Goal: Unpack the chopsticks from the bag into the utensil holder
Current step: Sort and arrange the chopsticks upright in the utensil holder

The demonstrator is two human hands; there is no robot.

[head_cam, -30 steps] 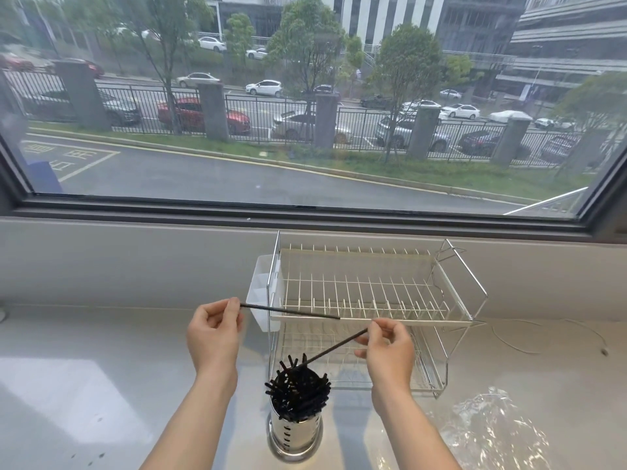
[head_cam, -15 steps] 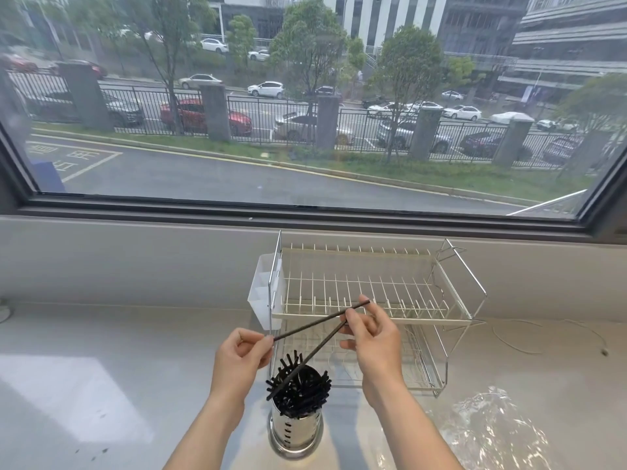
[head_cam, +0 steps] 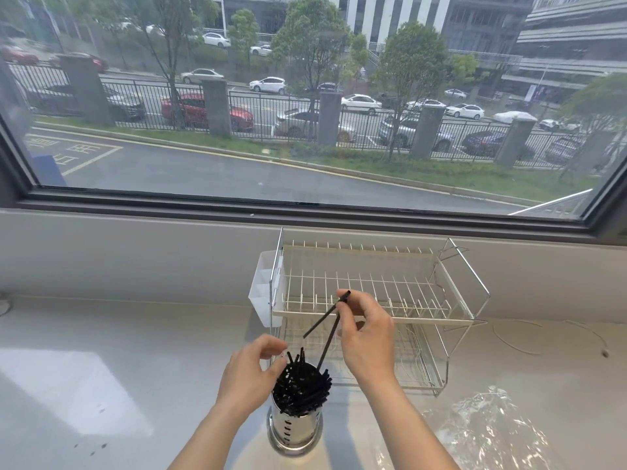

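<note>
A shiny metal utensil holder stands on the counter in front of me, packed with several black chopsticks. My right hand pinches the top ends of two black chopsticks; one points down into the holder, the other slants left above it. My left hand hovers just left of the holder's rim with fingers curled and apart, holding nothing. The crumpled clear plastic bag lies on the counter at the lower right.
A two-tier wire dish rack with a white side cup stands right behind the holder, against the wall under the window. A thin white cable trails on the counter to the right.
My left hand passed its chopstick to my right hand and let go. My right hand now holds both sticks and has tilted them down toward the holder.
</note>
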